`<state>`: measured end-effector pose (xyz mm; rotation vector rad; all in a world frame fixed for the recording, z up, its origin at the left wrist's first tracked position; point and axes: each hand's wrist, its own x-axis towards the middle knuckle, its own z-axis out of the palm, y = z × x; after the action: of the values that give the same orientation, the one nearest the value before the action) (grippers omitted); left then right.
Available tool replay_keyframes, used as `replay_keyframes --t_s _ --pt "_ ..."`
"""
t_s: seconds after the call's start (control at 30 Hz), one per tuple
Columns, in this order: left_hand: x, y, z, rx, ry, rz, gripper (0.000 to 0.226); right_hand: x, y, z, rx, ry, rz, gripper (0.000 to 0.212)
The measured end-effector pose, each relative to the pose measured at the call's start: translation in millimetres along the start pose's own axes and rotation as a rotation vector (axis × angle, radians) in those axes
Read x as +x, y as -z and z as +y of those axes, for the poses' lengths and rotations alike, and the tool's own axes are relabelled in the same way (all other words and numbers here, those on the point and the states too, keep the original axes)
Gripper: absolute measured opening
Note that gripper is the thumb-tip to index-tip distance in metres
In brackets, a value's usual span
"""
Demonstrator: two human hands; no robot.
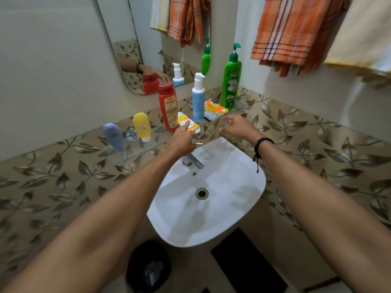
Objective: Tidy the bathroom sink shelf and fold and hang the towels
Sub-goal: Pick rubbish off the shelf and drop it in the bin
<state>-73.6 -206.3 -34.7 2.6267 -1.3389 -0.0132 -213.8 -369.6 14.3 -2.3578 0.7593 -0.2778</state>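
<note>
On the glass shelf (pixel 135 154) above the sink stand a blue tube (pixel 114 136), a yellow tube (pixel 142 126), a red bottle (pixel 168 106), a white-and-blue pump bottle (pixel 198 102) and a tall green pump bottle (pixel 231 81). A yellow-white carton (pixel 191 124) lies flat beside the red bottle, and an orange packet (pixel 214 108) lies by the green bottle. My left hand (pixel 182 140) touches the carton with its fingertips. My right hand (pixel 239 126) hovers just right of the carton with relaxed fingers, holding nothing. An orange checked towel (pixel 289 32) and a cream towel (pixel 364 34) hang at upper right.
The white sink (pixel 243 187) with its tap (pixel 193 161) sits directly under my hands. A mirror (pixel 148 28) hangs behind the shelf. A dark bin (pixel 148 267) stands on the floor below the sink. Leaf-patterned tiles cover the lower wall.
</note>
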Motion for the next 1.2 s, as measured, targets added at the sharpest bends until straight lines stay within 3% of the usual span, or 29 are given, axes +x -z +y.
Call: replay_keyframes --t_s 0.13,0.27,0.57,0.8,0.9,1.03,1.2 --pt "11 -14 5 0.025 0.080 -0.055 0.056 33 -7 15 0.409 -0.099 -0.119 0.061" --pt "25 -18 11 0.052 0.147 -0.073 0.058 72 -19 36 0.658 -0.215 -0.209 0.072" --pt "42 -25 22 0.090 0.246 -0.047 0.064 124 -36 45 0.756 -0.206 -0.234 0.061" --pt "28 -30 22 0.038 0.191 0.046 0.070 140 -49 37 0.648 -0.134 0.028 0.026" --pt "22 -27 26 0.016 0.193 0.080 0.071 132 -42 24 0.486 0.008 0.127 0.005" --pt "13 -13 31 -0.022 0.174 0.132 0.067 113 -31 9 0.304 0.151 0.195 0.045" --pt "-5 10 38 -0.068 0.147 0.206 0.071 84 -17 -2 0.162 0.185 0.323 0.039"
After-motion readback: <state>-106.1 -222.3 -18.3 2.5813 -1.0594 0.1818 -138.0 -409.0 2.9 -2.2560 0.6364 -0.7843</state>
